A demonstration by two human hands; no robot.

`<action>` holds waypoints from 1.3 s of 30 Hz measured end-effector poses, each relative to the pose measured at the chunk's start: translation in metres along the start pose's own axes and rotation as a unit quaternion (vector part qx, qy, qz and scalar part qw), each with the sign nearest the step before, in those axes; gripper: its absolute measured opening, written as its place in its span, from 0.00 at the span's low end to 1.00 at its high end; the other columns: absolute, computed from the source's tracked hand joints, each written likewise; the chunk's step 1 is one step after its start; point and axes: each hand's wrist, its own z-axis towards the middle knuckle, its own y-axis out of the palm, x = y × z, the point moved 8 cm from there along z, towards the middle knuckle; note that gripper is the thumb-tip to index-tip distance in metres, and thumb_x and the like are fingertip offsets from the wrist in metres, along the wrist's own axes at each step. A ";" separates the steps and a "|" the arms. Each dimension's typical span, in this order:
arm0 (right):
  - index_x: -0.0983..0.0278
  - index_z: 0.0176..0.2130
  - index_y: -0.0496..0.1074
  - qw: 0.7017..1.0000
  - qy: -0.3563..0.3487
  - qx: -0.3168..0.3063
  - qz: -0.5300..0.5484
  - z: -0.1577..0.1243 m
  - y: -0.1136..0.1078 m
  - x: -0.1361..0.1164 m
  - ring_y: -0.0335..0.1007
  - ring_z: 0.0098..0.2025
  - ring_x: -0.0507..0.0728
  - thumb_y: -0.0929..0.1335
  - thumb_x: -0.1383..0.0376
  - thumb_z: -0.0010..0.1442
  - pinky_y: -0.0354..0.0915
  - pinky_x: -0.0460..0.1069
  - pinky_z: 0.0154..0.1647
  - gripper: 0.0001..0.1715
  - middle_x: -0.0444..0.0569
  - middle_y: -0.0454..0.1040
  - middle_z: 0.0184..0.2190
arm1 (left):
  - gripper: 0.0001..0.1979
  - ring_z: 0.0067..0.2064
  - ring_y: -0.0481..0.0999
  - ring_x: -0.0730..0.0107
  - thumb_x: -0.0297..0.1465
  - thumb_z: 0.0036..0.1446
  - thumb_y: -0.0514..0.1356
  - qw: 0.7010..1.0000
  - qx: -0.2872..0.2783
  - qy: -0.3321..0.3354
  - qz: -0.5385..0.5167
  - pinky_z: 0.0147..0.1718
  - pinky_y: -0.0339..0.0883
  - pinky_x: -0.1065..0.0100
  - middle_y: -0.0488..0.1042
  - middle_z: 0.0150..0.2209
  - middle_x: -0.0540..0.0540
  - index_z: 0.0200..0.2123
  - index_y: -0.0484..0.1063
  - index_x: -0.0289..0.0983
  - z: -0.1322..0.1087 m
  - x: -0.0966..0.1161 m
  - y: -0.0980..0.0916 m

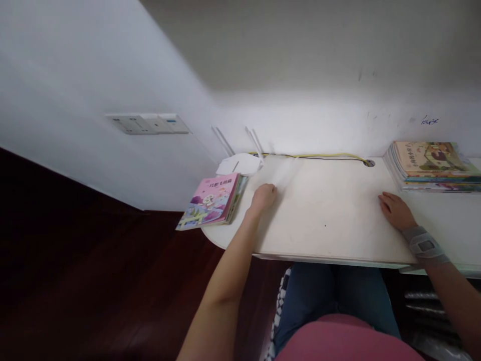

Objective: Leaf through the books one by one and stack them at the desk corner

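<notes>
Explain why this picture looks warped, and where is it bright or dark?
Head view: the wide lens bows the desk edge and the wall corner; the wall band behind the desk is brightest, the floor at left nearly black; the left hand throws a soft shadow rightward on the desk.

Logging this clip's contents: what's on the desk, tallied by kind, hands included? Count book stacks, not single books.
Book stacks: 2, left stack, right stack
Router: 1
Cable: 1
Hands: 2, left hand, right hand
Total: 6
</notes>
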 end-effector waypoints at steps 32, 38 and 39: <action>0.60 0.50 0.73 0.999 -0.032 -0.031 -0.011 -0.088 -0.049 -0.109 0.67 0.58 0.62 0.62 0.65 0.64 0.59 0.62 0.59 0.18 0.53 0.73 0.54 | 0.15 0.44 0.72 0.53 0.30 0.60 0.53 0.977 0.158 0.077 -0.123 0.43 0.69 0.51 0.74 0.40 0.38 0.46 0.77 0.42 -0.158 0.081 0.030; 0.59 0.51 0.73 0.999 -0.036 -0.035 -0.005 -0.095 -0.050 -0.110 0.65 0.59 0.63 0.63 0.56 0.64 0.63 0.62 0.57 0.19 0.54 0.72 0.55 | 0.14 0.59 0.64 0.51 0.28 0.60 0.53 0.970 0.176 0.095 -0.138 0.53 0.66 0.48 0.70 0.54 0.40 0.42 0.78 0.45 -0.164 0.082 0.032; 0.58 0.50 0.73 0.999 -0.036 -0.029 -0.002 -0.095 -0.051 -0.110 0.66 0.59 0.63 0.63 0.57 0.64 0.63 0.62 0.57 0.18 0.53 0.72 0.55 | 0.14 0.59 0.64 0.51 0.28 0.59 0.53 0.969 0.178 0.097 -0.140 0.53 0.66 0.48 0.70 0.54 0.40 0.42 0.77 0.45 -0.164 0.083 0.032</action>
